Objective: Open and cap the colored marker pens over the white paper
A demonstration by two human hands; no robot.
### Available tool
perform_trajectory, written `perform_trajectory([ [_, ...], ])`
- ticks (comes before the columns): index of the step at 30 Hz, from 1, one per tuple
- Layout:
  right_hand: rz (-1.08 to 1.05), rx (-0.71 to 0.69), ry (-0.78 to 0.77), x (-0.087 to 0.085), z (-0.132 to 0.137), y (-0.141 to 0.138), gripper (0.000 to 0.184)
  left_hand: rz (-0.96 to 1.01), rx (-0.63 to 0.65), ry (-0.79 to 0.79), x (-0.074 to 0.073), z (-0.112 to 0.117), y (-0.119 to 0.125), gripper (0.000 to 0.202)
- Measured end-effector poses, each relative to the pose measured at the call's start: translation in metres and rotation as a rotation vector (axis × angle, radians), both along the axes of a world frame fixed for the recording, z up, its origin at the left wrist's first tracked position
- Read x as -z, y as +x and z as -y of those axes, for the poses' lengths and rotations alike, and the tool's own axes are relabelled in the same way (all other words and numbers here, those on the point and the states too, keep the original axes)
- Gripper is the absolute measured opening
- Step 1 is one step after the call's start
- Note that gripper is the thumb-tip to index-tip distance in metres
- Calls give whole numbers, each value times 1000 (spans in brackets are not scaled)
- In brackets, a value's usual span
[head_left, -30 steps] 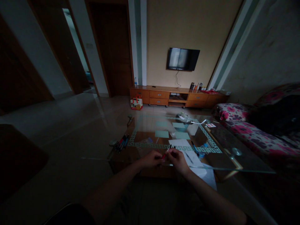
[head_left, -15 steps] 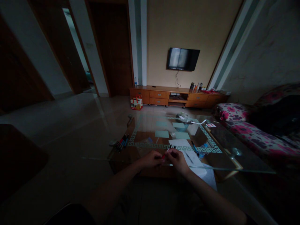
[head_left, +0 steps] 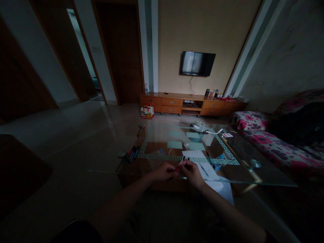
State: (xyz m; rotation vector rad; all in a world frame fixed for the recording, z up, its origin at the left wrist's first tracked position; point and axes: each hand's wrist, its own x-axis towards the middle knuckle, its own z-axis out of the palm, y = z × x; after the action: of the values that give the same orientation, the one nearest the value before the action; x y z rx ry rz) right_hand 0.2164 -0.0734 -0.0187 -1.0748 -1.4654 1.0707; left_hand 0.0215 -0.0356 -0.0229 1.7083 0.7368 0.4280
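My left hand [head_left: 163,171] and my right hand [head_left: 191,172] meet over the near edge of a glass coffee table [head_left: 253,179]. Both are closed in a pinch on a thin red pen [head_left: 179,165] that sticks up and away between them. White paper sheets [head_left: 211,175] lie on the glass just right of my right hand, with two blue pens [head_left: 210,161] on them. A bundle of several pens [head_left: 131,154] rests at the table's left edge.
Pale green cards [head_left: 175,144] and a small bowl with clutter [head_left: 198,129] lie further back on the table. A floral sofa [head_left: 273,141] runs along the right. A wooden TV cabinet [head_left: 189,104] and wall TV [head_left: 197,63] stand ahead, and a red-and-white bag [head_left: 147,111] sits on the floor.
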Motion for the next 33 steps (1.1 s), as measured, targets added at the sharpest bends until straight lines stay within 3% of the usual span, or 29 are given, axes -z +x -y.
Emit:
perform_trajectory([
  [9, 11, 7, 12, 3, -2, 1, 30, 32, 16, -1, 8, -3, -1, 46],
  [22, -8, -18, -31, 7, -2, 0, 32, -11, -7, -44, 3, 1, 0, 49],
  [33, 78, -35, 5, -5, 2, -3, 34, 39, -40, -97, -2, 3, 2, 46],
])
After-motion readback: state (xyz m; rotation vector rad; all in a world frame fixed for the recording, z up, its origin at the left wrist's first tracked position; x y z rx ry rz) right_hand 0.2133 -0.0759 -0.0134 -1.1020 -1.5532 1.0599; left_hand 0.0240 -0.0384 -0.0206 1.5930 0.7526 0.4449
